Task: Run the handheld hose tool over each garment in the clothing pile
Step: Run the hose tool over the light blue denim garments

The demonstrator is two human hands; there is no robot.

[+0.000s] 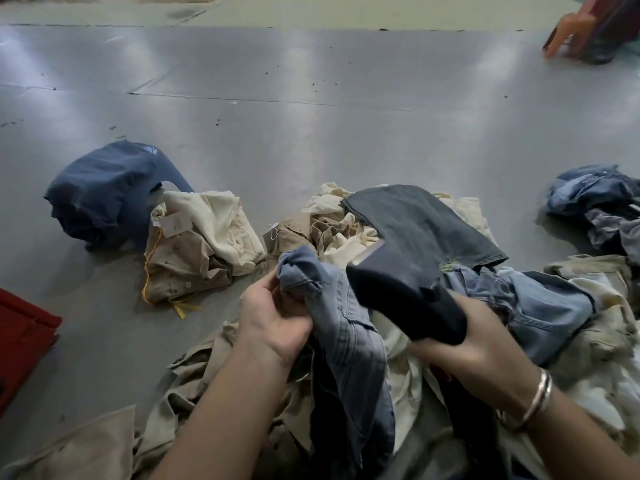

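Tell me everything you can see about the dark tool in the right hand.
The handheld tool is a dark, nearly black, chunky body that looks like matte plastic, with a paler flat face at its upper far end. It is tilted, head pointing up and away, above the light blue denim garment. The right hand grips its lower end from beneath, fingers curled round it. The left hand pinches the bunched denim beside it. No hose is visible; whether the head touches cloth cannot be told.

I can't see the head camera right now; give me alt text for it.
The left hand grips a bunched light blue denim garment while the right hand holds a dark handheld tool just above it, over a clothing pile on a grey floor. A smaller heap of blue and beige clothes lies to the left.
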